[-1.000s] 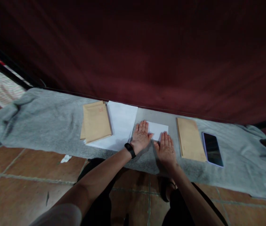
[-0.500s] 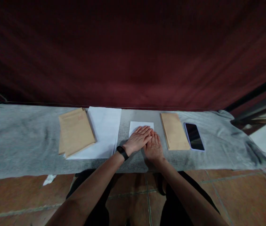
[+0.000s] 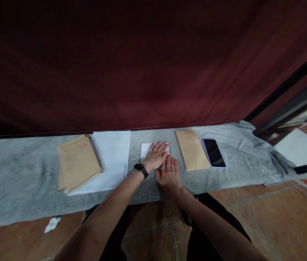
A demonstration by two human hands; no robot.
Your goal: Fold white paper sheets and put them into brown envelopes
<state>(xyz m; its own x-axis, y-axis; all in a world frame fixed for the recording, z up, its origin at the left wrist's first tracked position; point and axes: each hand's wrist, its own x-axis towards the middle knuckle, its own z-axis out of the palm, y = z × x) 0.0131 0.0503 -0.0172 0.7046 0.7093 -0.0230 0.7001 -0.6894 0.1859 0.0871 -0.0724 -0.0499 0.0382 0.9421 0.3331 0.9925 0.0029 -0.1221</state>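
A small white piece of paper [image 3: 145, 150], perhaps folded, lies on the grey cloth in front of me. My left hand [image 3: 156, 156] rests flat on it with the fingers spread, covering most of its surface. Just to the right and nearer to me, my right hand [image 3: 171, 175] lies flat, fingers stretched out, at the paper's lower right corner. Neither hand grips anything. Left of the hands are larger white sheets [image 3: 112, 156], partly under a stack of brown envelopes [image 3: 79, 163]. Another brown envelope stack [image 3: 192, 150] lies to the right.
A phone [image 3: 214, 153] in a light purple case lies beyond the right-hand envelopes. The grey cloth [image 3: 20, 174] covers a long, narrow surface against a dark red curtain [image 3: 153, 72]. A crumpled white scrap [image 3: 52, 224] is on the tiled floor [image 3: 286, 214]. A white board [image 3: 302, 148] stands far right.
My right hand has slid down towards me, away from the left hand's fingers. The left hand stays on the paper, its fingers more spread. The whole view has turned slightly.
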